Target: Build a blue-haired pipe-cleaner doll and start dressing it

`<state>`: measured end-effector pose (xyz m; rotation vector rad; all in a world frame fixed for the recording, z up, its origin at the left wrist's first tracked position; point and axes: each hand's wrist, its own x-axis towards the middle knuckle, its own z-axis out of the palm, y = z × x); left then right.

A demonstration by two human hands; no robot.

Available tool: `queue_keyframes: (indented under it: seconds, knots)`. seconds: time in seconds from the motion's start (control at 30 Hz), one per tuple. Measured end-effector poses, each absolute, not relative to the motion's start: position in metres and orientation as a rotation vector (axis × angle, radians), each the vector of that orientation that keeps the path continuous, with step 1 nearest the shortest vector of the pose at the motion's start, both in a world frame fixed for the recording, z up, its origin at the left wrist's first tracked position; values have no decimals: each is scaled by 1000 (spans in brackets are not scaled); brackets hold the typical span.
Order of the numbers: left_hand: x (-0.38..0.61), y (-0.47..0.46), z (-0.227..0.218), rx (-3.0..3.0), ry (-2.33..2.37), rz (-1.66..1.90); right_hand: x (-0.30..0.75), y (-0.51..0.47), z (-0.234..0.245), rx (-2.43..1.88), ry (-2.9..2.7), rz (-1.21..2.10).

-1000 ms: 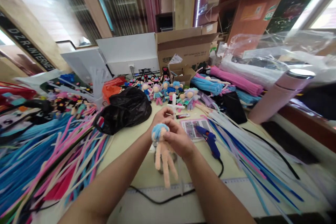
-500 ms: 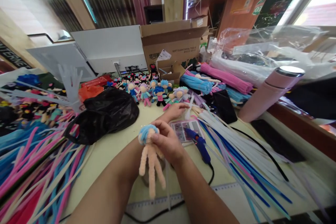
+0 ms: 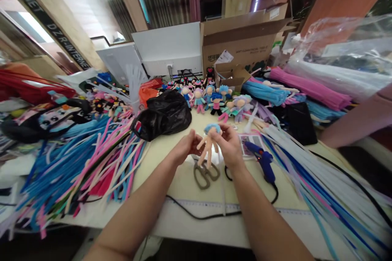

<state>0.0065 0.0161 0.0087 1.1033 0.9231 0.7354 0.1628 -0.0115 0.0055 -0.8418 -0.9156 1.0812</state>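
My right hand (image 3: 231, 144) pinches a small pipe-cleaner doll (image 3: 208, 147) by its head. The doll has light blue hair and peach limbs that hang down, without clothes on them. Just left of the doll is my left hand (image 3: 188, 146), its fingers curled together; whatever they may hold is too small to make out. Below the doll lie scissors (image 3: 206, 175), with their handles toward me and their blades hidden. A blue hot glue gun (image 3: 261, 161) rests on the table right of my right hand, beside a printed picture card (image 3: 248, 143).
Blue and pink pipe cleaners (image 3: 92, 159) spread at left, white and blue ones (image 3: 294, 159) at right. A black plastic bag (image 3: 165, 116), finished dolls (image 3: 216, 102) and a cardboard box (image 3: 241, 45) stand behind. A ruler (image 3: 196, 206) and black cable (image 3: 202, 217) lie in front.
My left hand has come back from the far side, near the white strips, to beside the doll. My right hand still holds the doll, now farther from me. The view has turned left.
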Motion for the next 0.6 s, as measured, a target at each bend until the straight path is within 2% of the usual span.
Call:
queue_keyframes:
  seconds: [0.13,0.33,0.6]
  knots:
    - [1,-4,9,1287,971,804,154,-15,2,-869,-1019,1110]
    - [-7,-3,-8,1203,1009,1006,148,-9,-14,-1012,-1201,1103]
    - [-7,3,-20,1263,1003,1081,145,-8,-24,-1122,-1339,1081]
